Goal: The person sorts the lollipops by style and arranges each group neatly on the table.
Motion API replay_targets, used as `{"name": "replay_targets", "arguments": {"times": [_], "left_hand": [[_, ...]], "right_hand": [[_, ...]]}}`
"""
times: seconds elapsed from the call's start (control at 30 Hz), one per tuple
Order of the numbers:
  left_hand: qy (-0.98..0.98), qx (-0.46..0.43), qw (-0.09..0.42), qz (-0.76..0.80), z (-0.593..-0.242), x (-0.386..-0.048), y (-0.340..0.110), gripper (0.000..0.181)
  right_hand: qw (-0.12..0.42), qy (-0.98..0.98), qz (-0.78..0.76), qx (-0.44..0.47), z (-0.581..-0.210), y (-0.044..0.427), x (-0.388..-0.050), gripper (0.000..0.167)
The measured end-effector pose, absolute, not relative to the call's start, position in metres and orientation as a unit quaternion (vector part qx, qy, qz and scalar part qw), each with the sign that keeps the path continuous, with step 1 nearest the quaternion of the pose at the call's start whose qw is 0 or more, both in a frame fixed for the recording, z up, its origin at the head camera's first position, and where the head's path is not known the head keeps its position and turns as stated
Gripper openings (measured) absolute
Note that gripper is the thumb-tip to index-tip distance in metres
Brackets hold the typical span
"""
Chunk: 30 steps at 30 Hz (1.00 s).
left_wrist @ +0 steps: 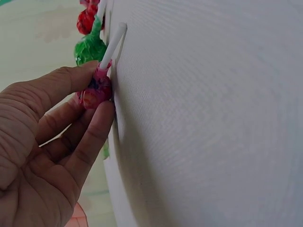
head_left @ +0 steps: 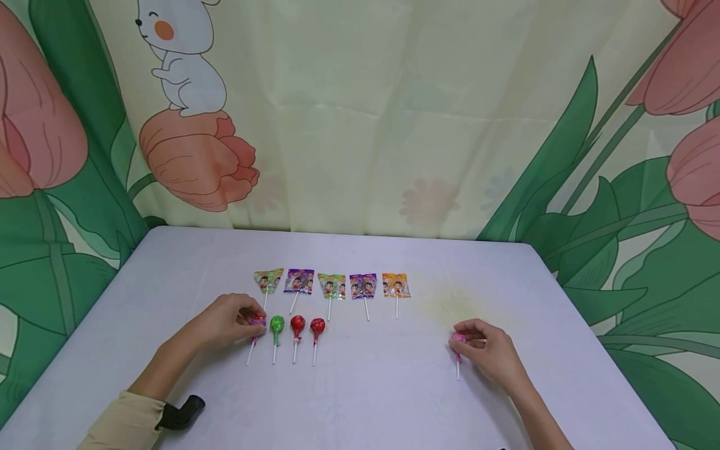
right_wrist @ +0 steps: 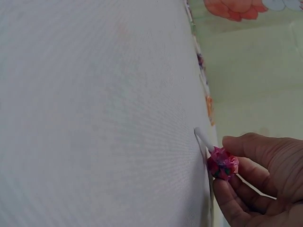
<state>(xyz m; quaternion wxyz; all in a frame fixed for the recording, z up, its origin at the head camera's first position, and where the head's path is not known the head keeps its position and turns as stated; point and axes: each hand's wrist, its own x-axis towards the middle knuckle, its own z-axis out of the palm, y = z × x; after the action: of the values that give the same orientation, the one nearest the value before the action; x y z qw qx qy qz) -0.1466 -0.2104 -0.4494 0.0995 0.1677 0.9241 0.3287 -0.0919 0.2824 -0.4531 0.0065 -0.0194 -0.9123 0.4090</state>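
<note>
On the left of the table, my left hand (head_left: 226, 320) pinches the wrapped head of a pink lollipop (left_wrist: 100, 89) between thumb and fingers. Its white stick points toward the near edge, low over the cloth. Just right of it lies a green lollipop (head_left: 277, 324), then a red lollipop (head_left: 297, 324) and a second red lollipop (head_left: 317, 326). Well to the right, my right hand (head_left: 490, 351) pinches another pink lollipop (right_wrist: 223, 163) by its head. The stick's tip appears to touch the cloth in the right wrist view. Fingers partly cover both pink heads.
Behind the front row runs a line of lollipops in flat printed bags: a green bag (head_left: 332, 286), a purple bag (head_left: 362, 285) and an orange bag (head_left: 396, 285) among them. A white cloth (head_left: 382, 394) covers the table. A printed curtain (head_left: 360, 125) hangs behind.
</note>
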Motion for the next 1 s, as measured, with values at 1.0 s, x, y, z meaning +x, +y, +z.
{"name": "replay_targets", "arguments": {"times": [1.0], "left_hand": [[0.925, 0.165, 0.099, 0.327, -0.45, -0.147, -0.21, 0.02]], "right_hand": [[0.017, -0.914, 0.405, 0.001, -0.443, 0.257, -0.106, 0.031]]}}
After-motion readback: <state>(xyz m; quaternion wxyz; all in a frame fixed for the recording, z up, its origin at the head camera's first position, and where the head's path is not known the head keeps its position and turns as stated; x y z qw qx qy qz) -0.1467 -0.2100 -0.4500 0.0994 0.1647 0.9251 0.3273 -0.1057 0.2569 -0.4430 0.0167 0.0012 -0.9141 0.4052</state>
